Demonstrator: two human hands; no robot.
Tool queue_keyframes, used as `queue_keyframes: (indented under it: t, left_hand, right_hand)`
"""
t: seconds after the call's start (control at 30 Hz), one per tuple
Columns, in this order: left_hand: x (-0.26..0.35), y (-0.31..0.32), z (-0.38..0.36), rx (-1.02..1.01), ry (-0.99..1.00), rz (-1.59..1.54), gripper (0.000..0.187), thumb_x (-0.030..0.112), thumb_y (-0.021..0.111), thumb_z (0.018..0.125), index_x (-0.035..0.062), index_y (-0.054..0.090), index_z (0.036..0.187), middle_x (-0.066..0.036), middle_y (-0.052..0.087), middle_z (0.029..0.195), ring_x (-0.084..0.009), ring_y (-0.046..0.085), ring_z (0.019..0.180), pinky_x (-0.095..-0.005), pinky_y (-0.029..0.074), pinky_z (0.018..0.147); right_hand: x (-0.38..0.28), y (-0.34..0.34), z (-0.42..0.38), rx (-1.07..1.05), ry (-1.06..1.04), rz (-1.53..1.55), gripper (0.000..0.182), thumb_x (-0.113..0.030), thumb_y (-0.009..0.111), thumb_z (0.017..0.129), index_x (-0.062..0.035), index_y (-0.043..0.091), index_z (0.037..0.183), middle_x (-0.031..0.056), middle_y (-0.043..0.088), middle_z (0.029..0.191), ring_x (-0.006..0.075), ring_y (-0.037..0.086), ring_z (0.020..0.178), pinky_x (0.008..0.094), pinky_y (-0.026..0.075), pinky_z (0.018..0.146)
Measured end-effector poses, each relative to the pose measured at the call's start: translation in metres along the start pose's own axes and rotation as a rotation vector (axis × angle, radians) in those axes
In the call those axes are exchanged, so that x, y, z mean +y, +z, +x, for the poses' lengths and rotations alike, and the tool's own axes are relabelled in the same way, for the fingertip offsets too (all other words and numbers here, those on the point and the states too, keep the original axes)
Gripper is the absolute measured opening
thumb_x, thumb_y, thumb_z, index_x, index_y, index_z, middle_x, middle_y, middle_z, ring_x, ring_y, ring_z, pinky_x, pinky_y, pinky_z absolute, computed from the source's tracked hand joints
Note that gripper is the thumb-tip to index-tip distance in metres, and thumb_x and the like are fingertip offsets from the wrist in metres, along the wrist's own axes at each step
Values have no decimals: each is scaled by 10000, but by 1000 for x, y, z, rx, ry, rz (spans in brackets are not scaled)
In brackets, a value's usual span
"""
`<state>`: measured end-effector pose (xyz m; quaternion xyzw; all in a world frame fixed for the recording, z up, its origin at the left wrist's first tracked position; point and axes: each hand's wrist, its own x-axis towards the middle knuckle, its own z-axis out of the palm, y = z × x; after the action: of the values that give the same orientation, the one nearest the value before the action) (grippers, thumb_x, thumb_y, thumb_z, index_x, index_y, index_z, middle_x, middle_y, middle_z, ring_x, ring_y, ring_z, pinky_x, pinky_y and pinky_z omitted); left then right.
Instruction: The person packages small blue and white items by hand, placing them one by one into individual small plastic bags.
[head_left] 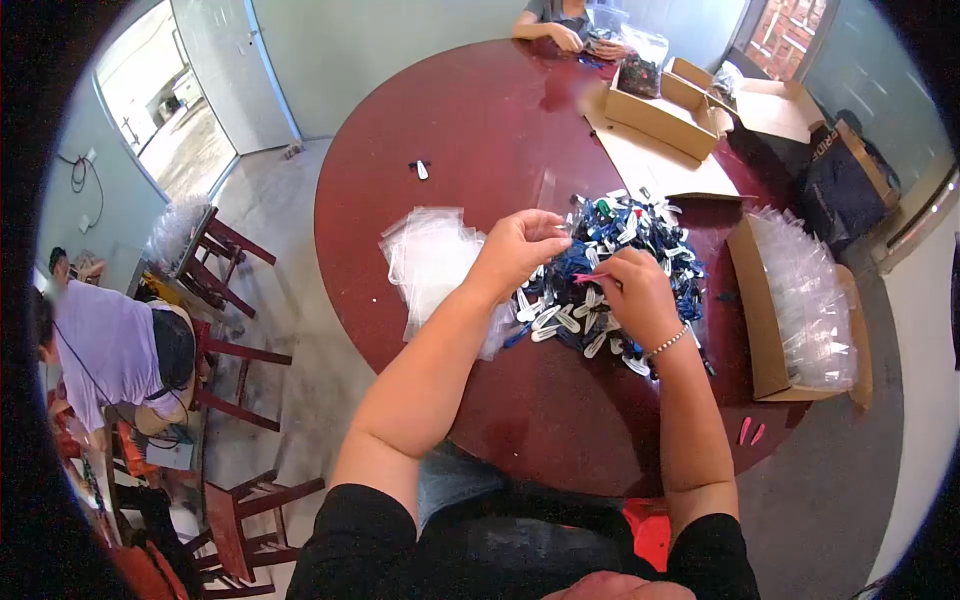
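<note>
A pile of snap hair clips (640, 235), mostly dark blue and white, is heaped on the round table under my hands. My right hand (640, 290), with a beaded bracelet at the wrist, pinches a pink hair clip (590, 278) over the pile. My left hand (520, 252) has thumb and fingers closed at the pile's left side, apparently on the edge of a clear plastic bag whose outline is hard to see. Left of the pile, flat clear zip bags (430, 262) lie stacked, partly behind my left forearm.
A cardboard box of clear bags (755, 330) stands at the right, near two pink clips (750, 431). One white clip (422, 171) lies farther back on the red table (400, 120). Open cartons (660, 120) and a person (565, 30) are across it. Wooden stools (250, 520) stand left.
</note>
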<state>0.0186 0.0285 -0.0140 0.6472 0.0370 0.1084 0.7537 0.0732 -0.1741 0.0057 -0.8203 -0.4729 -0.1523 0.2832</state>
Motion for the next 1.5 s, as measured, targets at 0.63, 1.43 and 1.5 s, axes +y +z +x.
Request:
queue_keyframes:
  t: [0.63,1.43,1.5]
  left_hand:
    - [9,10,-7,-49,104,252,350,48,730,781,-15,611,1104,-82,670,1021,-138,620,968,-287,492,871]
    - [20,3,-8,-1,-125,-247,135,146,677,851,113,642,977,-21,690,976,-102,641,895,-241,509,721]
    - [20,4,-6,-6,-115,-229,133,138,684,843,115,642,967,-10,689,960,-85,636,886,-217,505,700]
  right_hand:
    - [-4,-34,8,264,419,891,195,-66,602,905,11,659,1074,28,660,842,68,557,707,195,450,644]
    - [45,-83,-12,50,377,-27,252,-119,706,790,20,675,997,135,683,789,183,648,684,293,507,654]
    - [58,-88,-16,52,413,-136,266,-155,704,797,16,674,999,166,687,819,263,671,729,333,519,682]
